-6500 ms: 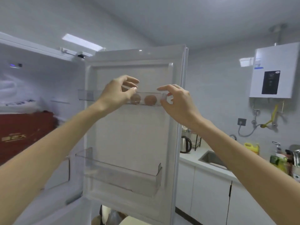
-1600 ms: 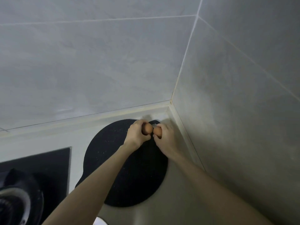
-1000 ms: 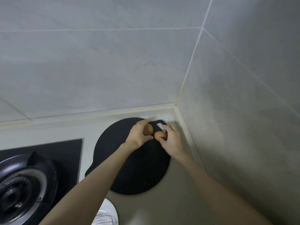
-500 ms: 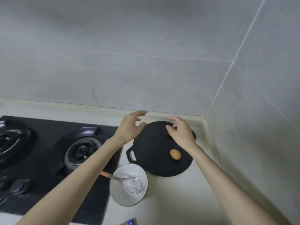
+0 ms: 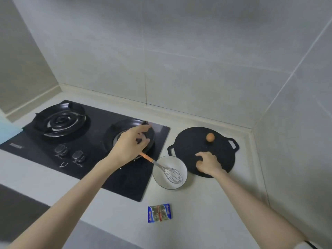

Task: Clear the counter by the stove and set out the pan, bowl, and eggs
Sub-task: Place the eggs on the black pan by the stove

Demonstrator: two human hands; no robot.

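Pan (image 5: 188, 144) right of stove (image 5: 100, 121); egg (image 5: 210, 137) on pan's far side; whisk (image 5: 172, 174) in bowl (image 5: 175, 162), before both; packet (image 5: 159, 212) nearest.

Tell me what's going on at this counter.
A person is setting up beside the gas stove. One egg lies on the flat black pan, and the right hand rests curled on the pan nearer them; whether it covers a second egg is hidden. The left hand hovers open over the right burner. A white bowl with a whisk stands between stove and pan.

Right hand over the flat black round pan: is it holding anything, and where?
Cannot be told: the right hand curls its fingertips down onto the pan, hiding anything beneath.
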